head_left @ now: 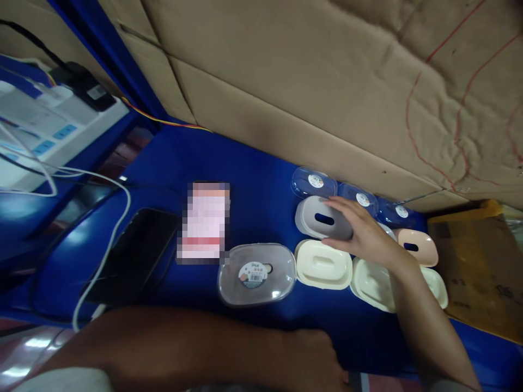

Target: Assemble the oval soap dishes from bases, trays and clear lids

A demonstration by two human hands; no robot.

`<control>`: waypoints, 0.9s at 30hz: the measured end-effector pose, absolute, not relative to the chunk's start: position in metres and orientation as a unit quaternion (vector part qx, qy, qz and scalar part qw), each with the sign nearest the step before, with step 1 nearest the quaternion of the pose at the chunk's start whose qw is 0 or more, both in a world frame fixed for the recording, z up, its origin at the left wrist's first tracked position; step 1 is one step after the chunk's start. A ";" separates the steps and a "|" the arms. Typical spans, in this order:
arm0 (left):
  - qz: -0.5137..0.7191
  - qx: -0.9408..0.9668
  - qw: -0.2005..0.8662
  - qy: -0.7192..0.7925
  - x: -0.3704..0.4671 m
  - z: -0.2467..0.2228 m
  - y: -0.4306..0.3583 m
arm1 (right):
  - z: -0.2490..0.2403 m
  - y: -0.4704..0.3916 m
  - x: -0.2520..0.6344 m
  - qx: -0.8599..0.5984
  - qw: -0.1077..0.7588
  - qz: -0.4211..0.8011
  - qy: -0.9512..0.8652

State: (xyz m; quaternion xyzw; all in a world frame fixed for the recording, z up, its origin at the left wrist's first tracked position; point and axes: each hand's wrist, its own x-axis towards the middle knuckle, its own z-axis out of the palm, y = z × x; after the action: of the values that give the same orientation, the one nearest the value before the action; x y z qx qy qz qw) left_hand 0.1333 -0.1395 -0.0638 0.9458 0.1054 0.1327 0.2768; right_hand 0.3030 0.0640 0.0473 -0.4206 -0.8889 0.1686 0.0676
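Note:
My right hand [359, 231] reaches in from the right, its fingers bent round the right end of a grey oval tray [316, 218] with a dark slot. My left hand [314, 359] lies at the near edge of the blue table, its fingers curled; what they hold, if anything, is hidden. Just below the grey tray sits a cream dish [324, 265]. Left of that dish is a clear-lidded oval box [257, 275] with a round label. Behind the grey tray stand transparent lids [314, 182] with labels. A peach tray [420, 247] is partly behind my right wrist.
On the blue table [253, 163], a phone [204, 220] with a blurred screen and a black phone [134, 256] lie to the left. A power strip [69, 130] with cables is at the far left. Cardboard [286, 81] stands behind; a brown box [478, 267] is at right.

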 end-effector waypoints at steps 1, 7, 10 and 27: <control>0.137 0.948 0.274 0.084 0.132 -0.063 -0.139 | 0.051 0.060 0.303 -0.422 0.078 0.164 -0.888; 0.146 0.952 0.270 0.008 0.126 -0.060 -0.134 | 0.071 0.007 0.313 -0.420 0.015 0.175 -0.890; 0.162 0.949 0.272 0.006 0.123 -0.057 -0.132 | 0.068 -0.013 0.317 -0.423 -0.012 0.184 -0.887; 0.142 0.941 0.308 0.004 0.120 -0.051 -0.129 | 0.045 -0.029 0.309 -0.413 0.010 0.202 -0.888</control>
State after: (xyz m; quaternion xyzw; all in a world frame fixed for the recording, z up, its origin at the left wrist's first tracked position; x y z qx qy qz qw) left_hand 0.1201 -0.1292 -0.0508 0.9406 0.0039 0.1424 0.3082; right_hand 0.3092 -0.0294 0.0449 -0.4130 -0.8880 0.2020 0.0099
